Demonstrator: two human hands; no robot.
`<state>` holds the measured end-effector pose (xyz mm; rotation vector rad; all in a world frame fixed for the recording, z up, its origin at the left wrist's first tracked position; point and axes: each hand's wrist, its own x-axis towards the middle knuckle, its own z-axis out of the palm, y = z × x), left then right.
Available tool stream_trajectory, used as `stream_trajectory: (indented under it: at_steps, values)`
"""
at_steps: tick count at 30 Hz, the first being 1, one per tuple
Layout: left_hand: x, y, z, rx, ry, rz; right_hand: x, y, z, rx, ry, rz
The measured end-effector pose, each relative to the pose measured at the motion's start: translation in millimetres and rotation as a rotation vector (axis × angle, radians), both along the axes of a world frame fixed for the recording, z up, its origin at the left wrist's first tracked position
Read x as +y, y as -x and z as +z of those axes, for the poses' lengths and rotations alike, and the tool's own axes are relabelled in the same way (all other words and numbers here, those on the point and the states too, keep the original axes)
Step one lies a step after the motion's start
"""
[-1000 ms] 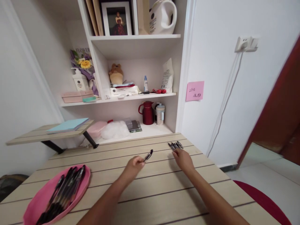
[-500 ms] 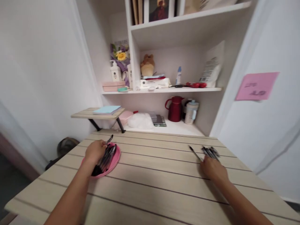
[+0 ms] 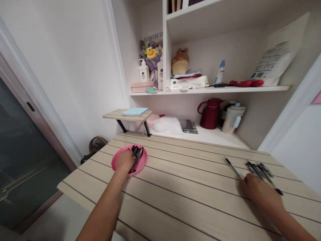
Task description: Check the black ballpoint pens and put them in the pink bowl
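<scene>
A round pink dish (image 3: pixel 115 166) rests on the left of the wooden tabletop with several dark pens (image 3: pixel 138 157) in it. My left hand (image 3: pixel 125 160) is inside the dish, curled closed against the pens' left side; its fingertips are hidden, so what it grips cannot be made out. On the right, my right hand (image 3: pixel 260 190) is closed around the lower end of a black-and-clear pen (image 3: pixel 233 168), which points away and to the left, low over the table. Several more pens (image 3: pixel 259 170) lie together just beyond that hand, one partly behind it.
The slatted table (image 3: pixel 175 187) carries a small raised stand (image 3: pixel 115 115) with pale blue paper (image 3: pixel 135 111) at its back left. Behind it, a white shelf unit (image 3: pixel 150 94) holds a red jug (image 3: pixel 210 113), a cream tumbler (image 3: pixel 233 118) and a plastic bag (image 3: pixel 168 125).
The view has turned left. My left hand has gone down into the dish, and the pen that stuck up from it no longer does. My right hand still holds its pen beside the others.
</scene>
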<state>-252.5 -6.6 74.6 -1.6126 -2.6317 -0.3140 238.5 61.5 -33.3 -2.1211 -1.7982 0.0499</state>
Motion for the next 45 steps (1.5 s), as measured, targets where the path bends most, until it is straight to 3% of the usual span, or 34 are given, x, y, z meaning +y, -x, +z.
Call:
stream_trajectory:
  at_steps: [2, 4, 6, 8, 11, 15, 18, 22, 26, 32, 37, 43, 45]
  values:
    - [4.9, -12.4, 4.3, -0.021, -0.028, -0.034, -4.8, 10.7, 10.3, -0.038, 0.039, 0.015]
    - [13.5, -39.7, 4.9, -0.131, -0.095, -0.175, -9.5, 27.7, 22.7, 0.027, 0.004, 0.034]
    - [22.6, -83.6, -0.3, -0.397, -0.149, -0.428, -12.7, 49.4, 34.4, 0.208, -0.041, 0.153]
    - [29.6, -138.0, -10.8, -0.805, -0.064, -0.614, -15.3, 72.3, 42.9, 0.421, -0.083, 0.255]
    - [37.6, -215.4, -29.5, -1.406, 0.156, -0.569, -20.8, 99.0, 48.1, 0.664, -0.068, 0.337]
    - [53.3, -272.7, -48.8, -1.771, 0.235, -0.544, -26.3, 98.7, 49.0, 0.738, -0.007, 0.421]
    - [64.4, -283.7, -60.0, -1.839, 0.223, -0.502, -19.3, 64.2, 53.3, 0.598, -0.004, 0.373]
    - [68.1, -284.6, -72.6, -1.847, 0.202, -0.529, 1.6, -0.2, 56.7, 0.222, -0.071, -0.017]
    - [63.8, -286.1, -80.2, -1.783, 0.163, -0.648, 19.1, -33.5, 48.7, 0.070, 0.044, -0.177]
    - [63.1, -285.7, -81.7, -1.724, 0.188, -0.726, 29.4, -26.1, 41.0, 0.104, 0.031, -0.185]
    - [65.8, -286.8, -84.5, -1.717, 0.208, -0.752, 27.8, -15.5, 50.6, 0.220, -0.033, -0.161]
    - [62.6, -290.3, -80.9, -1.718, 0.080, -0.804, 37.1, 22.9, 76.5, 0.556, -0.104, 0.013]
    - [62.2, -290.2, -79.6, -1.734, 0.061, -0.788, 38.2, 38.4, 85.1, 0.792, -0.120, 0.080]
